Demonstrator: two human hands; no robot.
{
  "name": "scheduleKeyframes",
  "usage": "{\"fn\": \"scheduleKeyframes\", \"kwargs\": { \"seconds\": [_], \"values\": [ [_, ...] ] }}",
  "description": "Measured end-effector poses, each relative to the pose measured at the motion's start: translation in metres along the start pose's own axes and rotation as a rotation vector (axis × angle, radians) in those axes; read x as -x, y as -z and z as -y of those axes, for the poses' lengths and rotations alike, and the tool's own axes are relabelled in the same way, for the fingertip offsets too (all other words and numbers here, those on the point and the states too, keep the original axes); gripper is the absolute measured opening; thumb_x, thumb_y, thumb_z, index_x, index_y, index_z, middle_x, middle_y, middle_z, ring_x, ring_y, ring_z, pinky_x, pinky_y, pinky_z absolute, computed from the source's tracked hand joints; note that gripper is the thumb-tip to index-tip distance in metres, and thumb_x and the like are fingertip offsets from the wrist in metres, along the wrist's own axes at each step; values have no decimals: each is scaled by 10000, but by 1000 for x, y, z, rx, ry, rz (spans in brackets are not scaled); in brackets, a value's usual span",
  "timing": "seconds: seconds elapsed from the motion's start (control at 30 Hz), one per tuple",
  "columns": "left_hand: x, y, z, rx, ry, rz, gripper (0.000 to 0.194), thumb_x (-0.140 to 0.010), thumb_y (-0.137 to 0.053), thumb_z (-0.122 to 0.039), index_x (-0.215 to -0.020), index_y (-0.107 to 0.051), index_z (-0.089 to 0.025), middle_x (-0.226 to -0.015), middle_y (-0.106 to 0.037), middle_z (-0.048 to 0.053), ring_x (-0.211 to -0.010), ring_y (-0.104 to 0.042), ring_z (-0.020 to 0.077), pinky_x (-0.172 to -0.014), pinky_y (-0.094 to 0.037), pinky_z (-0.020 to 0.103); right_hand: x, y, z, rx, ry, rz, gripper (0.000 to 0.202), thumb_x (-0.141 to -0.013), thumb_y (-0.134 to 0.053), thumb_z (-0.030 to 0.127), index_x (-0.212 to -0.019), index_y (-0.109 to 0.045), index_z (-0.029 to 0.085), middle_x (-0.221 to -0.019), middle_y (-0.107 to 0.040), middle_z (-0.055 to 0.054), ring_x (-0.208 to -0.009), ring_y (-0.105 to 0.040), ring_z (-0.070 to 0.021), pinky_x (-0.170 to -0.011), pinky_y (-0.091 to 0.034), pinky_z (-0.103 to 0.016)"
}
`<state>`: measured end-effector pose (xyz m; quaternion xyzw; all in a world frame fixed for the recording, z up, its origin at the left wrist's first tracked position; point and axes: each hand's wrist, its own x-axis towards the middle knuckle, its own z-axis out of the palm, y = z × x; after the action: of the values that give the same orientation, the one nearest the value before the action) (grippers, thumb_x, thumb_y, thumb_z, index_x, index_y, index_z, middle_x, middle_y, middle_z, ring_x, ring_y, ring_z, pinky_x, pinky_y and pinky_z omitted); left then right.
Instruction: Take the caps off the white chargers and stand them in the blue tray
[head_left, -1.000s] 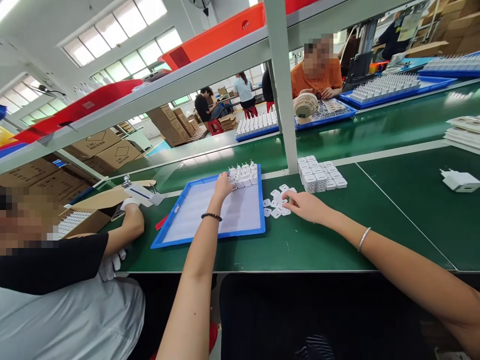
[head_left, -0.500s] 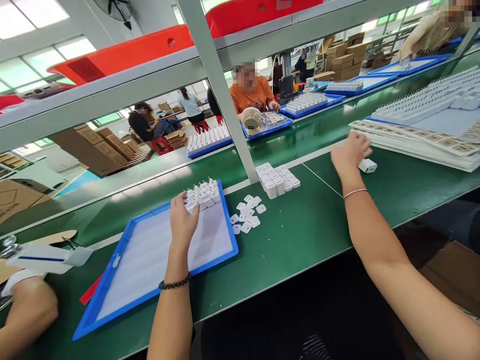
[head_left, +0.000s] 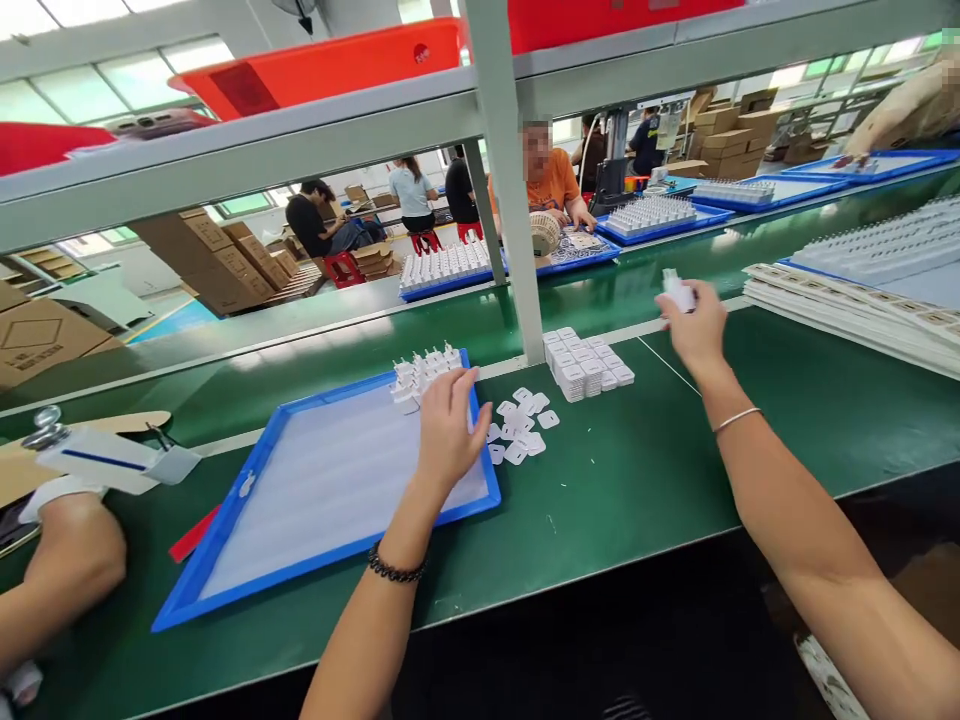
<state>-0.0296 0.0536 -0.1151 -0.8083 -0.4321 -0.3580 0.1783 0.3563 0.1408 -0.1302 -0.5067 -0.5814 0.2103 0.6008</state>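
My left hand point(head_left: 450, 425), with a dark beaded bracelet at the wrist, hovers over the right side of a blue-rimmed tray point(head_left: 330, 555). Its fingers are spread, with nothing visible in them. Just behind the fingertips, white plug adapters point(head_left: 409, 385) with upright prongs stand grouped in the tray's far right corner, partly covered by the hand. My right hand point(head_left: 697, 325) is raised above the green bench, closed around a white plug adapter point(head_left: 679, 290). Loose white square labels point(head_left: 517, 425) lie right of the tray, and neat stacks of white labels point(head_left: 581, 365) sit behind them.
A metal post point(head_left: 514, 200) rises at the bench's back, carrying a shelf with red bins point(head_left: 322, 70). Stacked white sheets under a tray of plugs point(head_left: 847, 315) lie at right. A neighbour's arm point(head_left: 75, 550) rests at left. A person in orange point(head_left: 559, 185) works opposite.
My right hand has lifted the white plug adapter off the bench, moving up from where it lay. My left hand has drawn away rightward from the plug group, and the view has shifted.
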Motion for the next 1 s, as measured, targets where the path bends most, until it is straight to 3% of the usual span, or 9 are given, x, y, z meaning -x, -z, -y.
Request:
{"fn": "scheduleKeyframes", "kwargs": {
  "seconds": [0.07,0.17,0.27,0.37,0.43,0.53,0.67,0.83,1.0],
  "values": [
    [3,-5,-13,-26,-103,24,557,-928,-573,-325,-1438,-439,-146,-1347,-564,209,-1273,-520,337,-1079,-412,480,19,-47,19,17,59,-38,359,-821,-688,378,-1093,-550,188,-1049,-595,-94,-887,-557,-215,-755,-440,-346],
    [8,-13,-30,-30,-194,111,660,-939,-571,-400,-1509,-349,-151,-1437,-520,221,-1370,-459,361,-1142,-347,514,65,-105,46,-90,39,308,443,-761,-738,403,-1111,-574,186,-911,-623,-41,-710,-559,-170,-658,-456,-318],
    [13,-22,-41,43,-165,238,620,-963,-512,-319,-1520,-317,-129,-1470,-494,237,-1381,-477,345,-1119,-397,499,107,-135,62,-256,12,587,422,-784,-714,346,-1141,-541,202,-923,-633,-27,-722,-581,-157,-650,-473,-295],
    [15,-25,-42,171,-49,306,476,-965,-442,-195,-1433,-402,-121,-1418,-532,220,-1282,-570,294,-1030,-495,430,121,-138,63,-408,-71,753,429,-807,-693,383,-1158,-509,218,-898,-644,-20,-771,-616,-168,-693,-503,-299],
    [15,-24,-38,253,57,302,379,-968,-472,-222,-1340,-463,-147,-1324,-596,179,-1195,-614,274,-992,-520,416,116,-133,58,-400,-134,817,434,-858,-608,477,-1186,-505,211,-883,-650,-32,-783,-635,-180,-708,-518,-317],
    [14,-17,-30,341,220,284,336,-949,-564,-283,-1257,-486,-174,-1229,-638,138,-1145,-625,267,-977,-524,416,101,-125,44,-90,-142,814,399,-881,-530,496,-1136,-557,190,-901,-651,-47,-773,-621,-177,-690,-494,-313],
    [11,-9,-26,415,371,323,334,-929,-602,-289,-1220,-493,-167,-1212,-635,125,-1153,-616,264,-992,-511,417,92,-119,28,253,-156,771,235,-771,-675,340,-924,-593,180,-736,-574,2,-642,-511,-155,-631,-378,-297],
    [10,-9,-30,445,374,395,357,-936,-592,-291,-1246,-493,-145,-1267,-616,143,-1189,-593,275,-1018,-492,431,92,-118,25,417,-179,790,216,-741,-729,303,-853,-580,193,-679,-552,14,-645,-511,-172,-600,-288,-279],
    [12,-13,-34,513,326,391,374,-928,-604,-273,-1265,-495,-151,-1298,-609,138,-1217,-583,264,-1063,-469,417,90,-116,31,399,-168,845,208,-762,-700,283,-662,-547,183,-621,-506,7,-619,-457,-158,-595,-253,-288]
  ]
}}
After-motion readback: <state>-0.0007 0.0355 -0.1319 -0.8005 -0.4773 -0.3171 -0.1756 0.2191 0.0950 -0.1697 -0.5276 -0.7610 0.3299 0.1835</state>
